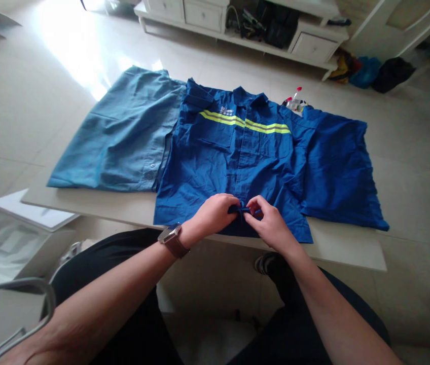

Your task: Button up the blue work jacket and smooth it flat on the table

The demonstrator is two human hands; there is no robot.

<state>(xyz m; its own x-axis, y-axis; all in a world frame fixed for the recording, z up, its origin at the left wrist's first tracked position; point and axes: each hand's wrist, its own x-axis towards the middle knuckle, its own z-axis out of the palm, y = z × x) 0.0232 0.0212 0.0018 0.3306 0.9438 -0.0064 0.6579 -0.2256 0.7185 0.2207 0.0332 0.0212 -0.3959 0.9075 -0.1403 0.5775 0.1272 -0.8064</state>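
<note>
A dark blue work shirt [238, 157] with a yellow-green reflective stripe lies flat, front up, on a low white table [344, 248]. My left hand [215, 213], with a brown watch on its wrist, pinches the shirt's bottom front edge at the placket. My right hand [266, 220] pinches the same hem from the other side, the fingertips of both hands nearly meeting. The shirt's right sleeve spreads out toward the table's right end.
A lighter teal shirt [123, 137] lies on the table's left part. A small bottle [294, 99] stands behind the blue shirt. A white cabinet [245, 25] runs along the far wall. White boxes [17, 233] sit on the floor at left. My dark trousers show below.
</note>
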